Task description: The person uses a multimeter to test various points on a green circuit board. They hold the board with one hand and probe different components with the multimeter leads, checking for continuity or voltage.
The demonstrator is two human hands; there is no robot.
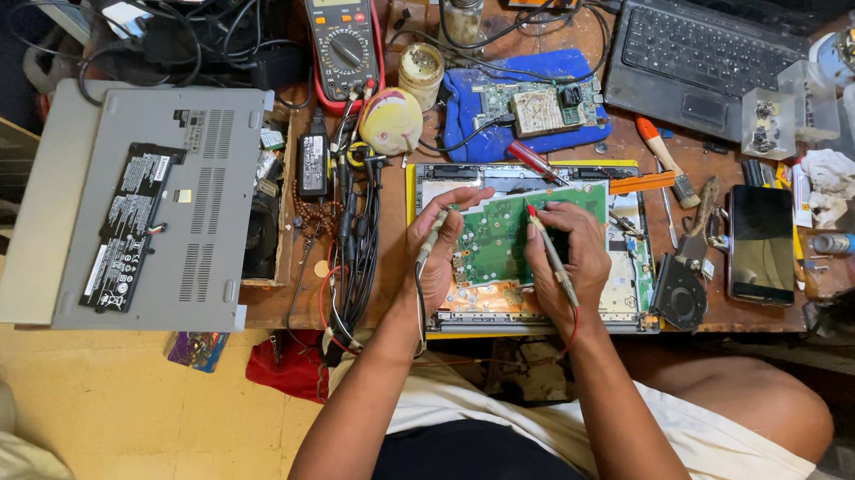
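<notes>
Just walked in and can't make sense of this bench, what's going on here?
A person holds a green circuit board over an opened laptop chassis. The left hand holds a black probe and the right hand a red probe, both tips against the board. A multimeter stands behind, with another laptop nearby.

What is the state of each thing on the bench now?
Left hand: holds a black probe.
Right hand: holds a red probe, tip on the green board.
Meter: screen lit.
Grey laptop: shut, upside down, battery on it.
Black laptop: open.
Phone: screen dark.
</notes>
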